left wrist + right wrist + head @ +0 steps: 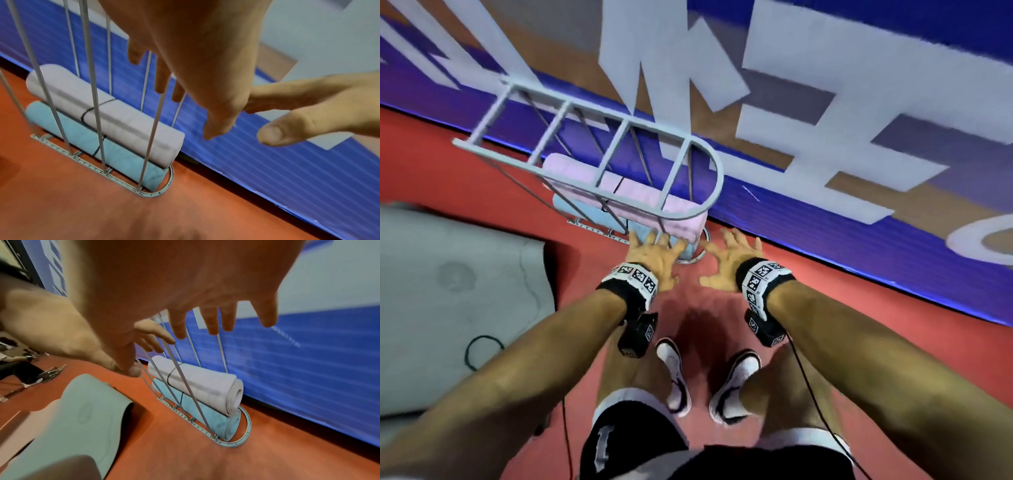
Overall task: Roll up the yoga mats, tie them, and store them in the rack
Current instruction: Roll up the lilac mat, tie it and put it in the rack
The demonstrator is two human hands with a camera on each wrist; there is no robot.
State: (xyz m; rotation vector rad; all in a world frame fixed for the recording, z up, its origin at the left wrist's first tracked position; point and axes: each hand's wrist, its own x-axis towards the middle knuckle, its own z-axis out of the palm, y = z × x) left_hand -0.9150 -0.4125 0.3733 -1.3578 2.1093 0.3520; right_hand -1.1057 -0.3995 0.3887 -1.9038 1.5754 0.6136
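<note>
Both hands empty, fingers spread: left hand over the near end of the rack, right hand just beside it, holding nothing. Two rolled, tied mats already stored: pale lilac mat stacked on the light blue mat, both lying lengthwise between the rack's upright rods, black tie round the lilac one. Looks like release just done, so step in hand probably: leave the rack, fetch the next mat. Grey-green mat flat and unrolled on the red floor to the left, a pinkish one apparently under or beside it in the right wrist view. Advice: check the top roll sits square on the lower one, not leaning on the rods, before walking off. For the next mat: start at a short edge, roll tight and straight, keep both ends flush, no coning. Tie at mid-length, snug. Black loop on the grey-green mat, likely the next tie. Then lower in horizontally through the open top, between the rods, onto the lilac roll. Risk: loose roll unwinding or snagging rods.
</note>
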